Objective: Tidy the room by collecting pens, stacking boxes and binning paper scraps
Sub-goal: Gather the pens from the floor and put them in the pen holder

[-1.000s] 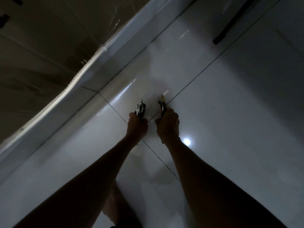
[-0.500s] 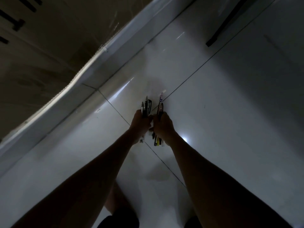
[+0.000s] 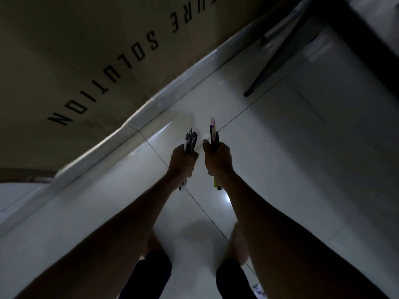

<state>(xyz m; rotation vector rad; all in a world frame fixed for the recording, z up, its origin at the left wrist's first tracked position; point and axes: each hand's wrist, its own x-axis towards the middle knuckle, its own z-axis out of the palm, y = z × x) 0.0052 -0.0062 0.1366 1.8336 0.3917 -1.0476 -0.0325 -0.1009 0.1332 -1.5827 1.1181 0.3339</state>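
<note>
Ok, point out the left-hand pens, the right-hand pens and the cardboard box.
left-hand pens (image 3: 191, 140), head view, dark upper tips.
right-hand pens (image 3: 213, 132), head view, pale upper barrel.
cardboard box (image 3: 64, 50), head view, printed side.

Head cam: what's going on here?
A person looks down at a white tiled floor. The left hand grips a bundle of dark pens; the right hand grips a mixed bunch with a yellow and a pink one. The hands are close together but not touching. A big printed cardboard box lies to the left.
</note>
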